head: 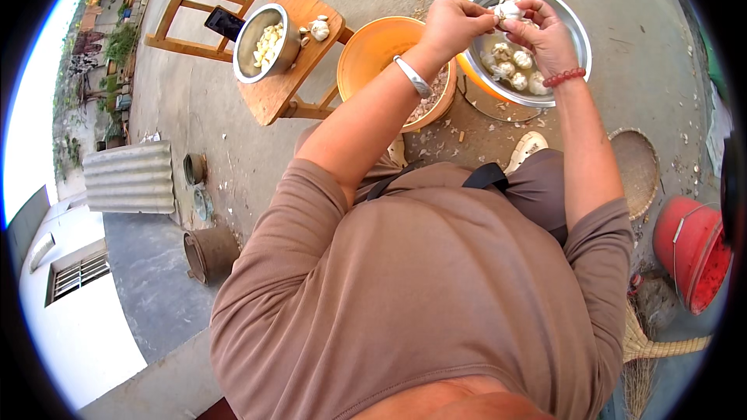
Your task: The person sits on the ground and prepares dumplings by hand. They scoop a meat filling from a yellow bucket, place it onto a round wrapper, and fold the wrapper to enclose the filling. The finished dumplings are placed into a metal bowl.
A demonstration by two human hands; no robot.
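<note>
Both my hands meet over a wide metal basin point(586, 46) at the upper right. My right hand point(545, 35), with a red bead bracelet at the wrist, holds a white garlic bulb point(509, 10). The fingertips of my left hand point(461, 23), with a silver bangle, pinch the bulb's left side. Several garlic bulbs point(521, 59) lie in liquid in the basin. Left of it stands an orange bucket point(373, 41) with garlic skins point(429, 106). On a wooden chair point(315, 9) a metal bowl point(238, 58) holds peeled garlic cloves point(269, 45); a garlic bulb and loose cloves lie beside it.
A phone point(224, 23) rests at the chair's back. A woven tray point(635, 172), a red bucket point(688, 245) and a straw broom point(653, 349) are at the right. Old pots point(211, 254) and a corrugated sheet point(129, 178) lie at the left. Garlic skins litter the ground.
</note>
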